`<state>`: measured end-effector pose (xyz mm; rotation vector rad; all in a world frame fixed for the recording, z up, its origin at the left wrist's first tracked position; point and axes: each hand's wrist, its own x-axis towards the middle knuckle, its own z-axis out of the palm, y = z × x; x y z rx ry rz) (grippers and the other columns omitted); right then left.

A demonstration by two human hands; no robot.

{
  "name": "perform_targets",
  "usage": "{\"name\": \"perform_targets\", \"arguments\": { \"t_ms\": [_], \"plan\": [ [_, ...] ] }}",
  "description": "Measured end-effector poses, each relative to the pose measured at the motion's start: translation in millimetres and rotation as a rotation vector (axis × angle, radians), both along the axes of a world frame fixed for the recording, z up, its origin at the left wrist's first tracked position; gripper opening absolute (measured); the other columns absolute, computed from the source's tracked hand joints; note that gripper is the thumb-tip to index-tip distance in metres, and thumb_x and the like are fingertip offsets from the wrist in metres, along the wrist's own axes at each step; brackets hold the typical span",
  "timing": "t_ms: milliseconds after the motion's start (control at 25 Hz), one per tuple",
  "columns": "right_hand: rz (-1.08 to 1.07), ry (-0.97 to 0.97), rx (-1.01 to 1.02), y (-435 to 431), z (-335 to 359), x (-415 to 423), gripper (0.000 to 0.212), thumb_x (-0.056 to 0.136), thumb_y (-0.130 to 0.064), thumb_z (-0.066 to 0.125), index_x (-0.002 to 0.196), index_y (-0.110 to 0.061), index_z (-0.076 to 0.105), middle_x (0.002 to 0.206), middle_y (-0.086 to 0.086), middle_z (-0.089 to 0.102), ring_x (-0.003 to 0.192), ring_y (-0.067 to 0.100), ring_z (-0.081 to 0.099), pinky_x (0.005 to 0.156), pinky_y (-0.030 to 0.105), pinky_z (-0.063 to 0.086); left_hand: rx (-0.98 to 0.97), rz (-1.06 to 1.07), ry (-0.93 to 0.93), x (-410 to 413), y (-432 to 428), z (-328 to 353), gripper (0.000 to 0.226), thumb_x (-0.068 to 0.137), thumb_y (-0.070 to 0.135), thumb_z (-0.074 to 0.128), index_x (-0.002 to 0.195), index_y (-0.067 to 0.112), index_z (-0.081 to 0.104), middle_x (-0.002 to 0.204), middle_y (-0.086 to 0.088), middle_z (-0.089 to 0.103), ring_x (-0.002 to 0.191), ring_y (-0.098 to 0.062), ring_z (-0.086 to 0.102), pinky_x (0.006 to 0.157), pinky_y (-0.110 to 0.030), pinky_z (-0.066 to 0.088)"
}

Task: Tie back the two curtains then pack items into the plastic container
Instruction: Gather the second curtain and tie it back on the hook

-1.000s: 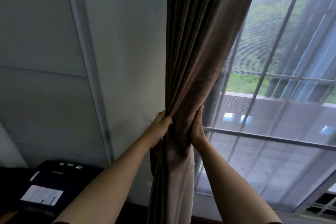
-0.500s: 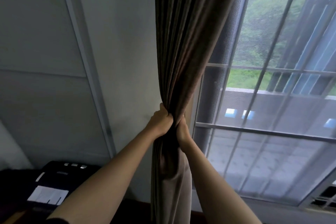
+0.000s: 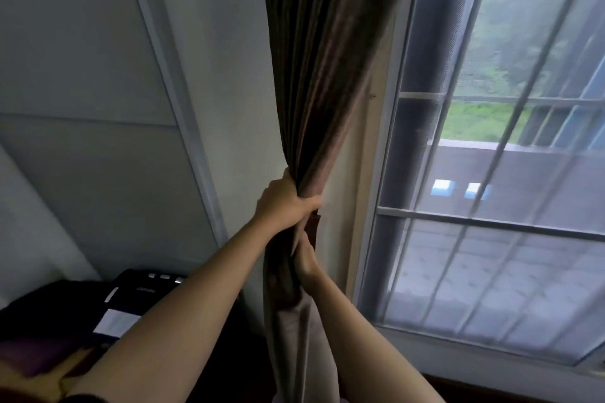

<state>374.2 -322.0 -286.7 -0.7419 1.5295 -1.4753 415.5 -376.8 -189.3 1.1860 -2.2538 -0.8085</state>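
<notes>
Head view. I see one brown curtain hanging in the middle of the frame, gathered into a tight bundle at mid-height. It falls straight below the gather, and its lower end runs out of the bottom of the frame.

The left hand is wrapped round the gather from the wall side, with the fingers curled over the front folds. The right hand lies just below it, pressed against the window-side edge of the bundle. Its fingertips are buried in the fabric, so I cannot tell whether it grips or only pushes. The two hands are close together, one above the other, nearly touching. A short dark strip shows between them at the curtain's right edge, and I cannot tell what it is.

Right of the curtain a pale strip of wall is exposed. Beyond it stands the window frame, well uncovered, with slanted bars outside the glass. Open room lies between the bundle's right edge and the frame.

Left of the curtain is plain wall crossed by a slanting trim strip. Low at left a black device sits under the left forearm, near the curtain's lower left edge.
</notes>
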Motion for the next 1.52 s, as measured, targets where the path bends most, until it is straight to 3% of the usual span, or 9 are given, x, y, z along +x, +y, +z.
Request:
{"name": "perform_targets", "arguments": {
  "t_ms": [240,360,560,800,920,1080,1160,1320,1520],
  "plan": [
    [0.298,0.181,0.067,-51.5,-15.3,5.3,0.055,0.101,-0.044,0.013,0.142,-0.015,0.036,0.148,0.009,0.037,0.137,0.021,0.033,0.115,0.037,0.025,-0.147,0.250,0.127,38.9,-36.3,14.6,0.060,0.076,0.035,0.069,0.127,0.010,0.048,0.112,-0.012,0.065,0.098,-0.032,0.064,0.076,-0.031,0.050],
    [0.100,0.290,0.140,-59.4,-30.3,-14.0,0.062,0.099,-0.047,0.020,0.148,-0.010,0.018,0.156,0.011,0.017,0.143,0.026,0.020,0.116,0.036,0.017,-0.166,0.272,0.168,59.6,-60.6,18.2,0.059,0.077,0.034,0.069,0.127,0.011,0.049,0.115,-0.014,0.065,0.100,-0.033,0.063,0.083,-0.034,0.052],
    [0.049,0.475,0.425,-75.8,-58.4,-76.7,0.051,0.098,-0.044,0.023,0.129,-0.014,0.050,0.155,0.017,0.004,0.140,0.037,0.018,0.113,0.038,0.018,-0.228,0.312,0.166,72.0,-77.6,21.7,0.051,0.077,0.034,0.068,0.121,0.011,0.053,0.110,-0.010,0.066,0.098,-0.031,0.064,0.084,-0.033,0.051],
    [0.181,0.609,0.453,-93.8,-60.4,-98.3,0.039,0.094,-0.027,0.046,0.131,-0.014,0.053,0.148,0.010,0.034,0.137,0.031,0.025,0.112,0.035,0.024,-0.266,0.321,0.161,74.8,-87.3,22.8,0.049,0.078,0.030,0.068,0.120,0.008,0.053,0.108,-0.011,0.066,0.095,-0.028,0.064,0.078,-0.026,0.046],
    [0.165,0.600,0.380,-89.5,-64.1,-101.9,0.023,0.083,-0.032,0.057,0.094,-0.019,0.074,0.112,0.011,0.064,0.106,0.027,0.055,0.092,0.037,0.047,-0.261,0.307,0.166,74.0,-87.7,20.9,0.050,0.078,0.031,0.068,0.120,0.009,0.053,0.106,-0.010,0.067,0.093,-0.026,0.065,0.078,-0.027,0.049],
    [0.212,0.527,0.190,-63.9,-69.5,-105.4,0.012,0.077,-0.028,0.067,0.066,-0.024,0.072,0.081,0.005,0.070,0.085,0.024,0.062,0.078,0.037,0.047,-0.238,0.277,0.159,61.1,-78.6,13.0,0.051,0.077,0.032,0.068,0.120,0.010,0.053,0.100,-0.007,0.067,0.088,-0.025,0.065,0.078,-0.031,0.054],
    [0.148,0.474,0.119,-50.4,-66.9,-107.5,0.007,0.076,-0.020,0.071,0.076,-0.018,0.064,0.080,0.003,0.064,0.080,0.024,0.060,0.070,0.033,0.049,-0.225,0.253,0.154,49.6,-68.3,7.1,0.053,0.077,0.033,0.069,0.121,0.009,0.052,0.099,-0.009,0.067,0.088,-0.026,0.065,0.077,-0.030,0.053],
    [0.113,0.478,0.150,-22.5,-64.3,-133.8,0.045,0.081,-0.034,0.070,0.110,-0.019,0.039,0.089,0.000,0.057,0.081,0.019,0.059,0.069,0.032,0.052,-0.182,0.209,0.141,22.3,-41.5,-2.6,0.058,0.076,0.035,0.069,0.124,0.008,0.051,0.103,-0.012,0.067,0.092,-0.029,0.065,0.076,-0.030,0.051],
    [0.304,0.899,0.438,18.5,-62.9,-178.4,0.049,0.080,-0.055,0.060,0.121,-0.030,0.049,0.106,0.003,0.067,0.097,0.025,0.062,0.079,0.033,0.051,-0.144,0.184,0.152,-4.3,-8.7,-9.6,0.060,0.078,0.035,0.070,0.125,0.005,0.050,0.103,-0.010,0.067,0.086,-0.021,0.063,0.072,-0.022,0.044]
  ]
}}
